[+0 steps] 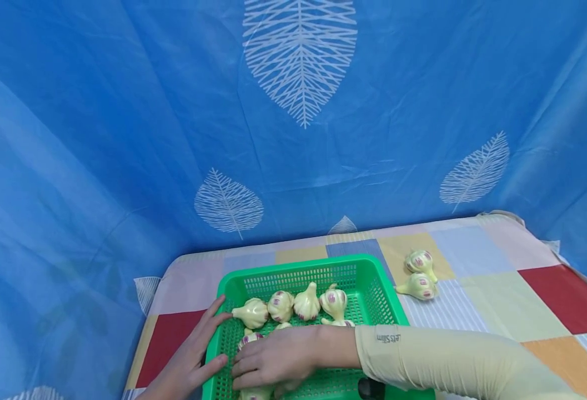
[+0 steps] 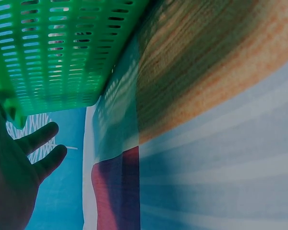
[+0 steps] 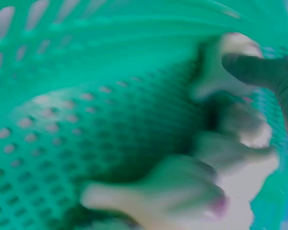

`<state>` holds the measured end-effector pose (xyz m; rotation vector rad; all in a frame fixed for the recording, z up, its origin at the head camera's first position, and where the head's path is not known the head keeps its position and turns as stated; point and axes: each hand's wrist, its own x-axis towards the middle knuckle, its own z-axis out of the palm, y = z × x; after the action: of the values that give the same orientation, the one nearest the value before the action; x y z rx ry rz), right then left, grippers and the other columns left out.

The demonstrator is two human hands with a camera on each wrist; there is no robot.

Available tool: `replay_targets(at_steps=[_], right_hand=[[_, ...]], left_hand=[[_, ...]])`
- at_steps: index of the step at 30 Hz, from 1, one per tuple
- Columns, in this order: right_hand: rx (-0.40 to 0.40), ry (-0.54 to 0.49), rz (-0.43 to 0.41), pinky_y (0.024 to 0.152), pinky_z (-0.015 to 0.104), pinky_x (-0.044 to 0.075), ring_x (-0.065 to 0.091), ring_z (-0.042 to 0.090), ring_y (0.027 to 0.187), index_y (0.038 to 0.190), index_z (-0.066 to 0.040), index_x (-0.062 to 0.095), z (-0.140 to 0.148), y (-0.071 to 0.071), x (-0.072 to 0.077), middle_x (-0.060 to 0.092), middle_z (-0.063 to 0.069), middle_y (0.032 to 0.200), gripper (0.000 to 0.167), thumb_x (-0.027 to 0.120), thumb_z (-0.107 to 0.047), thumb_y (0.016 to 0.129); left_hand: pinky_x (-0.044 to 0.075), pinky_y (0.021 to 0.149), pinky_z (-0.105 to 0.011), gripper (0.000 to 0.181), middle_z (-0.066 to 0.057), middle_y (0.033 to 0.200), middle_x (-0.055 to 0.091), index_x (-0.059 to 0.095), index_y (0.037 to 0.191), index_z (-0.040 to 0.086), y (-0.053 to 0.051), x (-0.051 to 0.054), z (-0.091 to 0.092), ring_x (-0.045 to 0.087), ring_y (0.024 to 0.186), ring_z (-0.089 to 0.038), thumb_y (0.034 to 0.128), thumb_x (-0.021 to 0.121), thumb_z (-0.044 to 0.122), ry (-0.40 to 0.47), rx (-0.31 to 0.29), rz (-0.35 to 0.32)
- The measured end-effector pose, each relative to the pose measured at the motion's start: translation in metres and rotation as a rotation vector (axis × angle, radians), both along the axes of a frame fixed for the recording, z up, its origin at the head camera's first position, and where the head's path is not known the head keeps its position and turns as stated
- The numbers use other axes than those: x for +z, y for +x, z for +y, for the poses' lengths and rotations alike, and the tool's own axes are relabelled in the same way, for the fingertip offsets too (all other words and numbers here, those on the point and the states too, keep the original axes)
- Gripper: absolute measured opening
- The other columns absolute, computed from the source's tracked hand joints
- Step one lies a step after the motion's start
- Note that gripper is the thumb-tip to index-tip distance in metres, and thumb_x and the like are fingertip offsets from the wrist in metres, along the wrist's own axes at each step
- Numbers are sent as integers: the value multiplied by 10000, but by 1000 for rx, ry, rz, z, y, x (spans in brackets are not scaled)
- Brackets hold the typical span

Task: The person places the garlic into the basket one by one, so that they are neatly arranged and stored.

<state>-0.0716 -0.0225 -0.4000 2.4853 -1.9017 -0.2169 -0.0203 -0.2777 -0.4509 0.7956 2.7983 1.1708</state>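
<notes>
Several garlic bulbs (image 1: 306, 303), pale with purple marks, lie in a green plastic basket (image 1: 388, 294). My right hand (image 1: 278, 358) reaches down inside the basket's left part. In the right wrist view, blurred, its thumb presses a garlic bulb (image 3: 240, 45) near the basket wall, and the other fingers are mostly hidden. Other bulbs (image 3: 182, 191) lie close by. My left hand (image 1: 190, 350) rests at the basket's left rim with fingers spread and fairly straight. In the left wrist view, two of its fingers (image 2: 50, 160) extend beside the basket's outer wall.
Two more garlic bulbs (image 1: 420, 286) lie on the patchwork tablecloth (image 1: 493, 305) right of the basket. A small black object (image 1: 370, 389) shows below the right sleeve. Behind the table hangs a blue curtain (image 1: 393, 155) with white leaf prints.
</notes>
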Motion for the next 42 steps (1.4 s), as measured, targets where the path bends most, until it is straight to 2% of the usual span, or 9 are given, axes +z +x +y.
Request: replay_targets(at_steps=[4,8,13,17,21,25,33,39,42], right_hand=[[-77,-38,-76,1184,210,37,307,162,1464,1498,-140,476,12,-8,21,457,16,1528,708,674,-521,934],[-118,-83,-125,1193,225,46,284,183,1482,1502,-122,473,24,-11,34,450,34,1540,727,568,-600,963],[-233,-65,-182,1197,250,72,136,157,1523,1588,-132,324,46,-10,45,299,-3,1633,849,471,-685,961],[-323,-71,-215,1215,321,113,84,169,1531,1618,-170,231,69,-11,49,183,-20,1669,894,449,-720,948],[-420,-108,-279,1215,398,171,52,175,1534,1626,-202,199,97,-10,46,116,-36,1682,879,426,-722,954],[-534,-154,-313,1193,457,244,86,208,1535,1628,-231,187,126,-8,40,101,-51,1684,872,391,-741,951],[-738,-243,-352,1138,563,310,138,271,1528,1628,-275,177,173,1,27,116,-57,1684,858,500,-685,946],[-817,-361,-361,1061,627,378,179,301,1518,1620,-266,230,200,4,14,170,-35,1676,838,582,-617,945],[-872,-408,-406,1002,680,399,181,324,1516,1616,-264,244,214,6,8,184,-20,1673,844,636,-567,933]], left_hand=[[474,1031,-447,619,-68,1665,145,365,1525,216,0,-1,-1,175,1463,-44,959,614,186,6,-8,9],[490,1018,-402,619,-77,1662,143,362,1526,215,0,0,-1,187,1453,-47,961,611,193,23,-17,1],[447,1051,-504,628,-87,1668,125,351,1536,208,2,1,0,178,1478,-99,966,608,154,10,-21,17],[437,1052,-520,627,-77,1674,103,341,1544,211,3,0,1,140,1486,-73,976,600,146,15,-20,-2],[477,1026,-465,617,-61,1679,78,336,1549,216,3,1,2,95,1479,-30,991,590,144,40,-22,-52],[476,1025,-446,616,-56,1683,54,318,1559,223,2,2,1,59,1482,-18,1009,581,134,68,-32,-94],[462,1020,-485,629,-69,1682,50,311,1561,226,1,1,0,56,1488,-35,1003,582,122,54,-50,-65],[486,1022,-442,625,-54,1681,67,326,1558,237,1,1,0,75,1481,-24,997,590,155,51,-29,-59],[512,995,-395,624,-66,1679,66,323,1558,227,0,1,0,72,1470,-3,997,586,151,63,-39,-66]])
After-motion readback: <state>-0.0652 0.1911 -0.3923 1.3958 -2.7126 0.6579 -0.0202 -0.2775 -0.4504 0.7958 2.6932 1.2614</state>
